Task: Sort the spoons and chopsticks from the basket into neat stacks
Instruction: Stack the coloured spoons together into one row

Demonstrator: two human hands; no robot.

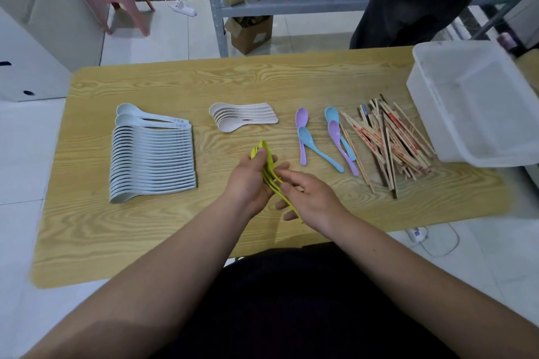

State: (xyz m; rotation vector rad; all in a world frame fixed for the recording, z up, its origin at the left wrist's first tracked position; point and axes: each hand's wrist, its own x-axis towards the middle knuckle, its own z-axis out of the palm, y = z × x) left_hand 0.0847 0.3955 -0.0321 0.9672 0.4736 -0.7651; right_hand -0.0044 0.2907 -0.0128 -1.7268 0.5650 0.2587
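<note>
Two bare forearms reach out over a dark lap. The left hand (pixel 248 181) curls its fingers round a bundle of lime-green spoons (pixel 263 149), bowls pointing away. The right hand (pixel 312 198) pinches the handle ends of the same bundle between thumb and bent fingers, just above the wooden table (pixel 145 227).

To the left lies a long overlapped row of white spoons (pixel 151 160). Beyond the hands sits a nested stack of beige spoons (pixel 242 119). To the right lie four loose purple and blue spoons (pixel 306 140), then a jumbled pile of chopsticks (pixel 390 143). The white plastic basket (pixel 431 114) stands at the far right corner.
</note>
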